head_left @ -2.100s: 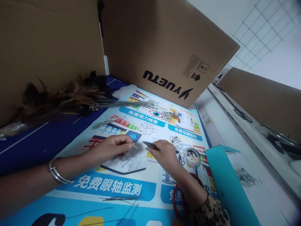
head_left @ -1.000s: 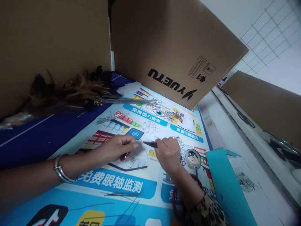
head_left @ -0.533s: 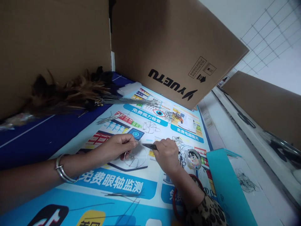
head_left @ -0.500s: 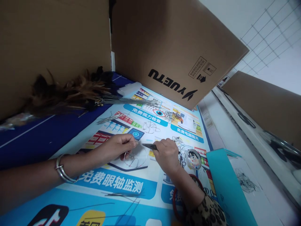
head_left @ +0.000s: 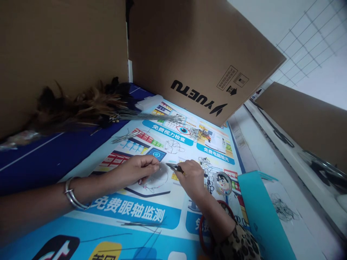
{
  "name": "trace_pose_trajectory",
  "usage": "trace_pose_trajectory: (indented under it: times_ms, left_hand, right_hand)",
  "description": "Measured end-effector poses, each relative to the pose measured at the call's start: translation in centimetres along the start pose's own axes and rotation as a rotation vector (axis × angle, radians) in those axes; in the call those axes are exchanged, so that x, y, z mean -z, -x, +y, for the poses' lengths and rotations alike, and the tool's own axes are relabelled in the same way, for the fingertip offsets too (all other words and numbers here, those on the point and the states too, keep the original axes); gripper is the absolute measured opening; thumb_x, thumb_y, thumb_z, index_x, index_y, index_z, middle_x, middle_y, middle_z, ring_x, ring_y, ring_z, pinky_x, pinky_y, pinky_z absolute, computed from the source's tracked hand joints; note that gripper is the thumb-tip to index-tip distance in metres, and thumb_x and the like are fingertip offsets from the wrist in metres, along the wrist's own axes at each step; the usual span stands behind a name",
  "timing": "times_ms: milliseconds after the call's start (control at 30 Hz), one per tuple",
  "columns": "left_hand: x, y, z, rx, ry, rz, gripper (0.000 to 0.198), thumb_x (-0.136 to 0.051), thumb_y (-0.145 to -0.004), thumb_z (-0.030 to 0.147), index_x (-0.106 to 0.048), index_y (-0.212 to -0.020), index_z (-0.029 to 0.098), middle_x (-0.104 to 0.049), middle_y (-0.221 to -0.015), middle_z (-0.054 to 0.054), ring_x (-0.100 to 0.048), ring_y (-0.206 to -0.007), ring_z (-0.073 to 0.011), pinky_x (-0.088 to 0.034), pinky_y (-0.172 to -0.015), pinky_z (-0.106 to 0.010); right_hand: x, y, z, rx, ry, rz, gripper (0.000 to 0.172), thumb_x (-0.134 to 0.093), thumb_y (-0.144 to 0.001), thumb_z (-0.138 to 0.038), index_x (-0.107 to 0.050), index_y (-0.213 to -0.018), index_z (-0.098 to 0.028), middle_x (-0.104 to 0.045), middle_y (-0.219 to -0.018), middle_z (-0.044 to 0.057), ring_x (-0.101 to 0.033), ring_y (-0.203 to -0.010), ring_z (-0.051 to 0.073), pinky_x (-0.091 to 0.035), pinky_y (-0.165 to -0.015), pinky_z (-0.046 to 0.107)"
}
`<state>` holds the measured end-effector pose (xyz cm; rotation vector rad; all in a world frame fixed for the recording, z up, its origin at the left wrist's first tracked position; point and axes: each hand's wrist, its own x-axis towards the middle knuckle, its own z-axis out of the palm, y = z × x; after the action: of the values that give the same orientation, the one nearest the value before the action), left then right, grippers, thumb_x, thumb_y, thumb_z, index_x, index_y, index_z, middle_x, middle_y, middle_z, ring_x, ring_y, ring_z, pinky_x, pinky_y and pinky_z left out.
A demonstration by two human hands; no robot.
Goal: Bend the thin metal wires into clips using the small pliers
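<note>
My left hand (head_left: 145, 168) is closed in a pinch on a thin wire piece (head_left: 152, 188), which curves in loops below the fingers over the printed sheet. A silver bangle sits on that wrist. In my right hand (head_left: 192, 178) is a pair of pliers (head_left: 175, 168), its dark pointed jaws aimed left toward the left fingertips, with a small gap between. The fingers wrap round the handles and hide most of them. Just beyond the hands lies a bent wire shape (head_left: 174, 146) on the sheet.
Straight wires (head_left: 151, 116) lie behind, beside brown feathers (head_left: 81, 103). Loose wires (head_left: 141, 224) lie in front. A roll of clear tape (head_left: 223, 183) and tangled wire (head_left: 206, 166) are right of my hand. Cardboard boxes (head_left: 200, 54) stand at the back; a teal folder (head_left: 262, 213) is at right.
The wire piece under my left hand has turned and hangs differently. The pliers have moved slightly right and rotated, away from the left fingertips. Both hands stay nearly in place.
</note>
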<state>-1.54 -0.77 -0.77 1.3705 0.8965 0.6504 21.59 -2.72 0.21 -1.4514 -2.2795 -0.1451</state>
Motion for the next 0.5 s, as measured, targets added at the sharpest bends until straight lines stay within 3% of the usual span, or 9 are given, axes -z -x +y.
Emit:
trace_pose_trajectory:
  times_ms: [100,333,500]
  left_hand:
    - [0.1,0.0,-0.2,-0.008,-0.002,-0.012,0.032,-0.057,-0.086,0.047,-0.064,-0.093,0.016,-0.05,-0.054,0.006,-0.044,-0.048,-0.0099,-0.035,-0.048,-0.022]
    - [0.2,-0.4,-1.1,-0.053,-0.082,0.014,0.031,-0.054,-0.088,0.046,-0.062,-0.081,0.017,-0.045,-0.054,0.006,-0.041,-0.05,-0.0099,-0.036,-0.047,-0.021]
    - [0.2,-0.4,-1.0,-0.048,-0.155,0.074,0.031,-0.054,-0.085,0.047,-0.062,-0.081,0.017,-0.045,-0.062,0.005,-0.04,-0.052,-0.0102,-0.034,-0.046,-0.02]
  right_hand:
    - [-0.2,0.0,0.0,-0.035,-0.029,-0.043,0.006,-0.07,-0.082,-0.023,-0.069,-0.077,-0.02,-0.069,-0.074,0.002,-0.06,-0.073,0.017,-0.041,-0.069,0.027]
    - [-0.1,-0.1,0.1,-0.072,-0.039,-0.148,0.014,-0.067,-0.087,-0.032,-0.07,-0.079,-0.02,-0.07,-0.078,0.003,-0.061,-0.077,0.017,-0.041,-0.07,0.026]
    - [0.2,-0.2,-0.1,0.003,0.017,-0.21,0.01,-0.068,-0.084,-0.025,-0.069,-0.075,-0.02,-0.068,-0.074,0.002,-0.058,-0.076,0.017,-0.039,-0.071,0.027]
